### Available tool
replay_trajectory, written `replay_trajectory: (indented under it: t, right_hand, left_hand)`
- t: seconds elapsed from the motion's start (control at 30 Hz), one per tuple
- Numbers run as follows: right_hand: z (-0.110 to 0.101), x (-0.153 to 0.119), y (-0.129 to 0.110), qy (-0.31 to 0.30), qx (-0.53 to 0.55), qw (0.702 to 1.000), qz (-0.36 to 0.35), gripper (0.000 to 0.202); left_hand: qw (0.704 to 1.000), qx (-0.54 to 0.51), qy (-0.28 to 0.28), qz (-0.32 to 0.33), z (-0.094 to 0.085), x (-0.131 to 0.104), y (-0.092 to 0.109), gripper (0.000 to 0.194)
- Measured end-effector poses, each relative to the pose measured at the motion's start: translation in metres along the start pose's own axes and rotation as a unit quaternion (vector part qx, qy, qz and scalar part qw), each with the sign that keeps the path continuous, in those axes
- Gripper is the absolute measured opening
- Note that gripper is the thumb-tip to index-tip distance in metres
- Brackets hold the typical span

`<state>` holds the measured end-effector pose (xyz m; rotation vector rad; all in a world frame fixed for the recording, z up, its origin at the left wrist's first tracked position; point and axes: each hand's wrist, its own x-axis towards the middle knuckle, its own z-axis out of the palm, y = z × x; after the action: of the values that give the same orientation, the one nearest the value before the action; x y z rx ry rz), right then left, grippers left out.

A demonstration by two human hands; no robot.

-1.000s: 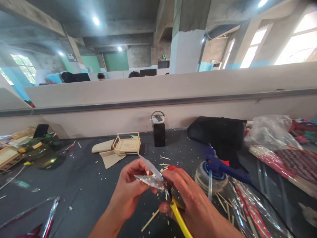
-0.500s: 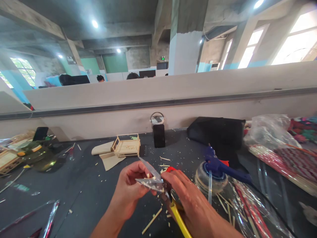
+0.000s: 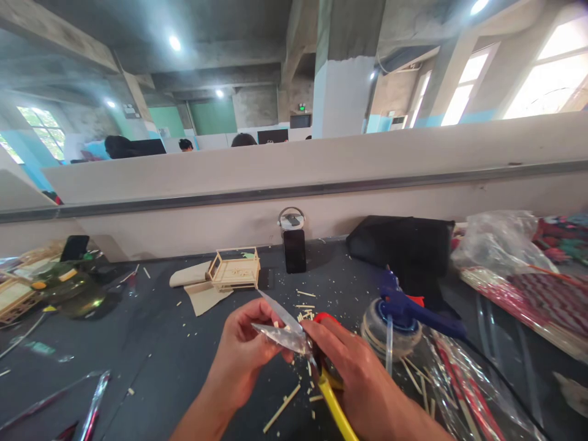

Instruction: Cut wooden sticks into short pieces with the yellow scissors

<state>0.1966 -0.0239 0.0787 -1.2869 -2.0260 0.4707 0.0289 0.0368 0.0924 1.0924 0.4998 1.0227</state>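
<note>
My right hand (image 3: 353,361) is wrapped round the handles of a pair of scissors (image 3: 337,407) with yellow and red grips. Their blades stand apart and point up and to the left. At the blades, my left hand (image 3: 243,349) pinches a small pale wooden stick (image 3: 276,324), mostly hidden by the fingers and blades. Beneath the hands lie a longer loose stick (image 3: 282,409) and many short cut bits (image 3: 305,306). Behind my left hand stands a small wooden frame model (image 3: 236,269) on brown paper.
A blue glue gun (image 3: 413,309) rests on a round clear jar (image 3: 390,337) at the right. A phone (image 3: 294,251) leans upright at the back. Plastic-wrapped packs (image 3: 519,300) lie far right, a black pouch (image 3: 399,245) behind, a dark green jar (image 3: 68,288) left.
The scissor blades have opened a little wider, the lower grip swinging slightly right. My left hand has hardly moved and still pinches the stick.
</note>
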Motion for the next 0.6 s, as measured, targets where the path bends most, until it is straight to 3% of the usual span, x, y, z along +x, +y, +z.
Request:
replay_trajectory:
  t: [0.23,0.4,0.5,0.6]
  right_hand:
    - [0.004,-0.001,0.008,0.022,-0.027,0.999,-0.002,0.054]
    - [0.006,-0.001,0.013,0.044,-0.033,0.998,-0.023,0.052]
    - [0.007,-0.002,0.014,0.062,-0.021,0.997,-0.051,0.045]
    - [0.008,-0.003,0.015,0.118,0.001,0.991,-0.062,0.040]
  left_hand:
    - [1.000,0.001,0.022,0.000,0.000,0.001,-0.001,0.033]
    - [0.999,0.017,0.036,0.004,0.000,0.001,-0.001,0.021]
    - [1.000,0.019,0.018,0.016,0.001,0.001,0.001,0.019]
    - [1.000,-0.001,-0.004,0.017,0.001,0.001,0.003,0.017]
